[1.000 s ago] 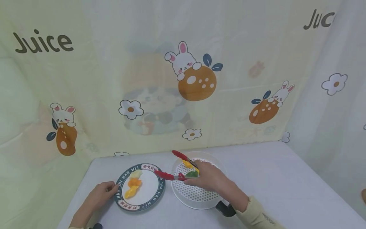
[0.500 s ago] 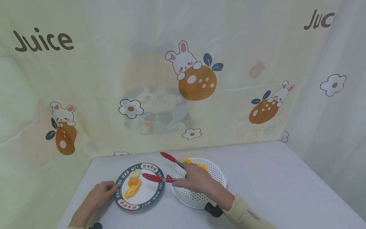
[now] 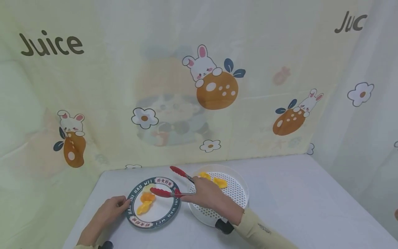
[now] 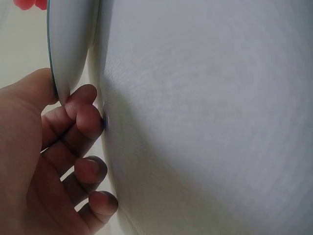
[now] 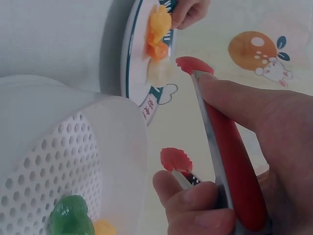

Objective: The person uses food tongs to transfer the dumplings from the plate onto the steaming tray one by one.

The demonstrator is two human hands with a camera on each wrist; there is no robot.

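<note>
My right hand grips red-and-metal tongs. Their scalloped red tips stand apart, and nothing shows between them in the right wrist view. The lower tip is over the plate, while the hand is above the left side of a round white perforated basket. Yellow pieces and a glossy green piece lie in the basket. With thumb above and fingertips below, my left hand pinches the left rim of the patterned plate. Yellow, orange and pale pieces rest on the plate.
Plate and basket stand side by side on a white-covered table. A curtain printed with rabbits, fruit and flowers hangs along its back edge and both sides. Black wrist devices sit at both wrists.
My right hand has moved left with the tongs, from over the basket's middle toward the plate. The basket's yellow pieces have come into fuller view. My left hand stays at the plate's rim.
</note>
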